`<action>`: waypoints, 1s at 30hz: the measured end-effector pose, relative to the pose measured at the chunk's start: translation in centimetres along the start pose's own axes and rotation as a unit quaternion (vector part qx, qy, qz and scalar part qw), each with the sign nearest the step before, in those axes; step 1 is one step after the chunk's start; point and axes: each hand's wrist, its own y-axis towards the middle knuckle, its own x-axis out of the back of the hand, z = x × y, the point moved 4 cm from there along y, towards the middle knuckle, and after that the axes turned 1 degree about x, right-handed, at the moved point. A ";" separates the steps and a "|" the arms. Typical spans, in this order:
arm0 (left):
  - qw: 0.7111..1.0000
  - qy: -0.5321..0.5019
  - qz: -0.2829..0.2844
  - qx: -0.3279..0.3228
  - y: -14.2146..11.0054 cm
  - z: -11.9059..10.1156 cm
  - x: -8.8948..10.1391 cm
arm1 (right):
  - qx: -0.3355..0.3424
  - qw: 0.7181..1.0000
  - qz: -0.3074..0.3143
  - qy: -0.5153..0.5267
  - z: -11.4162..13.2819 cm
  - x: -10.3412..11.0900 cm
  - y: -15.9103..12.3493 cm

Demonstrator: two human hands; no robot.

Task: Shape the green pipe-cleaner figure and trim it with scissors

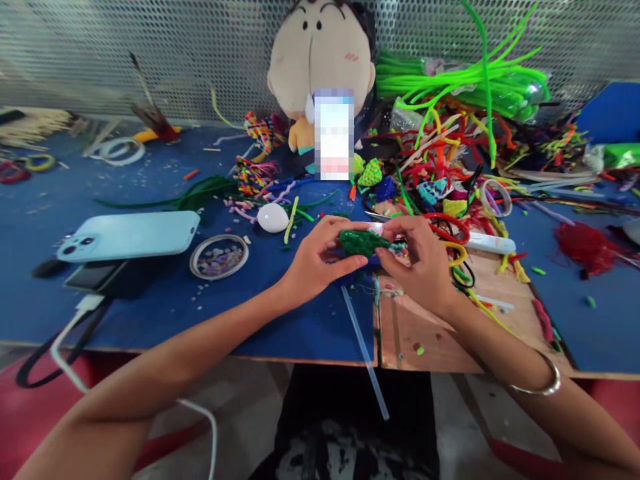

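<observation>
A dark green fuzzy piece [357, 244], seemingly of pipe cleaner, is held up over the table's front half between both hands. My left hand [320, 257] grips its left end, thumb below and fingers behind. At its right end my right hand [417, 257] pinches with thumb and fingertips. A small pale shiny spot shows by the right fingertips; what it is I cannot tell. Just behind the hands lie scissors with red handles [453, 229]. Below them a clear glue stick [365, 353] sticks out over the table edge.
A light blue phone [130, 235] rests on a black power bank [97, 275] at left, beside a round dish of beads [219, 257] and a white egg-shaped object [273, 218]. Bright green pipe cleaners [460, 87], a plush toy [320, 60] and a lit phone [334, 133] stand behind.
</observation>
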 end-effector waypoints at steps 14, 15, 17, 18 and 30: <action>0.984 0.090 -0.065 -0.141 -0.4 -1.3 0.6 | 0.118 0.989 -0.001 -0.085 1.7 0.4 -0.5; 0.982 0.090 -0.068 -0.150 -0.4 -1.4 0.7 | 0.119 0.989 -0.004 -0.089 1.7 0.4 -0.6; 0.979 0.093 -0.072 -0.166 -0.5 -1.5 0.8 | 0.130 0.987 -0.014 -0.092 1.7 0.4 -0.8; 0.978 0.095 -0.073 -0.173 -0.6 -1.6 0.8 | 0.137 0.986 -0.020 -0.093 1.7 0.3 -0.9; 0.976 0.084 -0.068 -0.190 -0.7 -1.6 0.8 | 0.175 0.983 -0.018 -0.056 1.4 0.1 -1.0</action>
